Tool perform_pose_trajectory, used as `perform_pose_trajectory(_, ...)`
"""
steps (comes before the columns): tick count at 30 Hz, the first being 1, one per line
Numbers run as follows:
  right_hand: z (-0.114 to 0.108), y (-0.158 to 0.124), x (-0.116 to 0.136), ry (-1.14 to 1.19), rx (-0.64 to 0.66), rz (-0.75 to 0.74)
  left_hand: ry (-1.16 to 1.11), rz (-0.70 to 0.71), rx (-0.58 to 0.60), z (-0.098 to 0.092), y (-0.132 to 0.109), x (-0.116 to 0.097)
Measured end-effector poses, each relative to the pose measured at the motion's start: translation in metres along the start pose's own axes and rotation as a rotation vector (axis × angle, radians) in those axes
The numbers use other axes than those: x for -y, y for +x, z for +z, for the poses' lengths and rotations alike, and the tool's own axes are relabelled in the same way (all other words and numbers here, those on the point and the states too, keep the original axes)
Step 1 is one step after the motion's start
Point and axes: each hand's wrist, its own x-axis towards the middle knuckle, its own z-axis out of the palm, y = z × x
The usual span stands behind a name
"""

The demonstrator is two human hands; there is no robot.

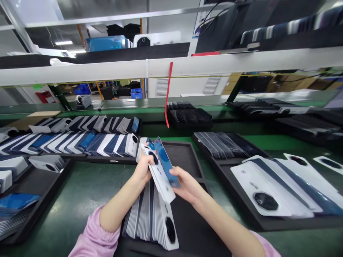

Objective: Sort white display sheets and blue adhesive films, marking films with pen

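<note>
My left hand [144, 167] is closed on white phone back covers [161, 178] with a dark round camera patch at the top end. In my right hand [184, 182] is a blue phone back cover [165, 159], pinched at its lower edge and tilted against the white ones. Both hands are above a black tray [197, 214]. Beneath them, a row of white and dark blue phone back covers [144, 217] leans in that tray. The fingertips of my left hand are partly hidden behind the covers.
Left, black trays [57, 180] hold rows of white, dark and blue covers. A tray [265, 221] at right carries white and navy covers [268, 192]. Dark thin sheets [222, 144] lie behind it. A red strip [168, 94] hangs from the white shelf beam [112, 71].
</note>
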Motion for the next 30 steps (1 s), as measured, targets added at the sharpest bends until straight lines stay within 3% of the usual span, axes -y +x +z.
perform_pose_trajectory(8,-0.031,0.011,0.027,-0.137,-0.119,-0.012,0.005,0.014,-0.093,0.000,0.002,0.007)
perform_pose_trajectory(12,-0.064,-0.003,0.055,-0.409,-0.319,-0.236,0.094,-0.017,-0.102,0.006,0.001,0.017)
perform_pose_trajectory(15,-0.087,-0.017,0.072,-0.663,-0.469,-0.427,0.199,0.042,-0.061,0.023,0.006,0.034)
perform_pose_trajectory(20,-0.098,-0.034,0.080,-0.658,-0.487,-0.564,0.418,0.213,0.042,0.050,0.020,0.080)
perform_pose_trajectory(25,-0.093,-0.042,0.084,-0.683,-0.479,-0.585,0.443,0.032,0.105,0.044,0.036,0.110)
perform_pose_trajectory(30,-0.095,-0.046,0.089,-0.741,-0.485,-0.566,0.590,-0.176,0.128,0.024,0.061,0.108)
